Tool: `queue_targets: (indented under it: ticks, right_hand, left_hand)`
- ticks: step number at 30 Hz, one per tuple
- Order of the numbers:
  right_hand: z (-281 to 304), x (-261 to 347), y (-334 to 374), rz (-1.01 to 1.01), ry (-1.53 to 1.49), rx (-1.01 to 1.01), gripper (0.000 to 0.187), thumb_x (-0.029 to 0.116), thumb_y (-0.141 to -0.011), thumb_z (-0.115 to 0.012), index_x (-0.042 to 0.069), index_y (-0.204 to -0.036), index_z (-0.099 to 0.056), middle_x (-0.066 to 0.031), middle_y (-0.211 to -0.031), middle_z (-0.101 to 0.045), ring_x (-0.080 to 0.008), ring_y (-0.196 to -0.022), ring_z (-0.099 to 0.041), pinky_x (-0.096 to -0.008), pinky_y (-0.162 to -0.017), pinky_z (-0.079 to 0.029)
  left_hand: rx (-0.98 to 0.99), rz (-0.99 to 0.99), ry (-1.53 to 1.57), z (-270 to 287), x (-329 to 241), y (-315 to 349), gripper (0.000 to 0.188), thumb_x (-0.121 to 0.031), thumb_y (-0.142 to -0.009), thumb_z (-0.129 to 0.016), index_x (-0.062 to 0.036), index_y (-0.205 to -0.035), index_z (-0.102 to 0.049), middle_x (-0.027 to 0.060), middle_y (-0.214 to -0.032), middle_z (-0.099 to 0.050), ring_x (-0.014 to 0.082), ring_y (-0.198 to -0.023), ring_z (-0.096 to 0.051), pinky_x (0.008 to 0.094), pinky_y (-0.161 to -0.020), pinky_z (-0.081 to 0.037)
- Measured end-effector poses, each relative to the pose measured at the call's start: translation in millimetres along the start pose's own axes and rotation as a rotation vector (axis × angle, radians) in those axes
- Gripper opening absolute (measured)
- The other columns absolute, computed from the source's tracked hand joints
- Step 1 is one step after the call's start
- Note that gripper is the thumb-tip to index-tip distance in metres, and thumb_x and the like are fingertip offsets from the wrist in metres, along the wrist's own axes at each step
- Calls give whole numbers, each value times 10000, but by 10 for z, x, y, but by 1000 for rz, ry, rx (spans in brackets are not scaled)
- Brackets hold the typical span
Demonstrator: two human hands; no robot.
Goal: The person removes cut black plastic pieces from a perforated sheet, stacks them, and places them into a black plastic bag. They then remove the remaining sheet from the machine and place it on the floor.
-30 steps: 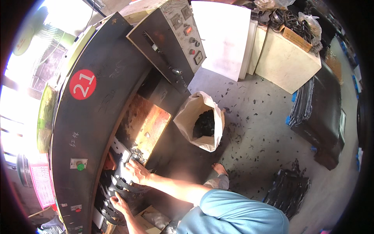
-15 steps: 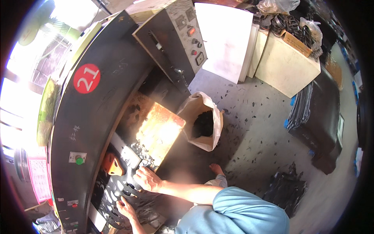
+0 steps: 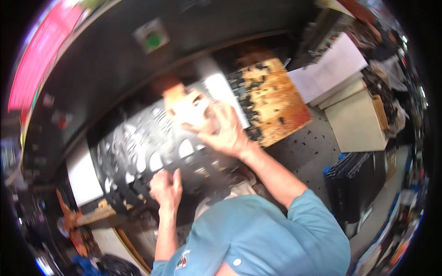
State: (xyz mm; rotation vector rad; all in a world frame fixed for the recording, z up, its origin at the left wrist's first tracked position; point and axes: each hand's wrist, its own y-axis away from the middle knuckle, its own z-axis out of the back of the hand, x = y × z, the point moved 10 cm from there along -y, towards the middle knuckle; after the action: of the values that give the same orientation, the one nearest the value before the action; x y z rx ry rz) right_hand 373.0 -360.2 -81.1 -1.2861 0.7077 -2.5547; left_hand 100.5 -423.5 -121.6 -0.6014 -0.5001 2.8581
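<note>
A black sheet with rows of cut-out openings (image 3: 138, 142) lies across the bed of a dark machine. My left hand (image 3: 166, 188) is at its near edge, fingers curled and thumb sticking up; whatever is inside the curl is hidden. Farther right, my right hand (image 3: 225, 131) reaches over the sheet with fingers and thumb spread. Its fingertips are at the near side of an orange block-like tool (image 3: 177, 99) with holes, blurred and partly washed out by glare. Whether they touch it is unclear. A white plate (image 3: 225, 94) lies just beyond that hand.
A worn wooden board (image 3: 281, 101) with black scraps adjoins the bed on the right. The machine's dark beam (image 3: 101, 64) spans the far side. White panels (image 3: 331, 69), a cream cabinet (image 3: 357, 122) and stacked black sheets (image 3: 352, 184) stand to the right.
The view has swung left and closer to the bed; the white bag has left it. My right hand has moved to the orange tool. My left fingers have curled.
</note>
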Motion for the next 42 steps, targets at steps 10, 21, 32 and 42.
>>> queue_targets:
  ticks: [10, 21, 32, 42]
  right_hand:
    - [-830, 43, -690, 17, 453, 339, 1013, 386, -641, -885, 22, -1504, -499, -344, -1507, -350, -506, -1359, -401, -557, -1160, -399]
    - [-558, -384, -1004, -543, -482, 473, 1049, 298, -630, -901, -58, -1531, -497, -222, -1514, -518, -292, -1363, -539, -390, -1168, -412]
    - [-580, -471, -973, -768, -911, 351, 930, 164, -779, -823, -102, -1564, -401, -189, -1422, -588, -214, -1258, -592, -337, -1104, -454]
    - [-589, -596, -941, -720, -1071, 263, 883, 219, -813, -827, -95, -1540, -439, -34, -1108, -628, -55, -920, -580, -184, -807, -469]
  left_hand:
    - [315, -87, 417, 301, 107, -1125, 179, -140, -963, -727, -13, -841, -697, 180, -748, -689, 352, -642, -667, 423, -602, -521]
    - [239, -342, 242, -522, -161, -1764, 544, -237, -939, -750, 54, -1379, -614, 264, -1522, -541, 411, -1495, -433, 527, -1245, -333]
    - [641, 173, 1102, -833, -1029, -1596, 590, -392, -915, -822, 78, -1166, -571, 229, -1001, -728, 314, -887, -748, 418, -778, -597]
    - [438, 650, 1286, -790, -95, -1150, 203, -193, -1059, -666, -9, -988, -715, 23, -828, -706, 80, -682, -652, 238, -643, -549]
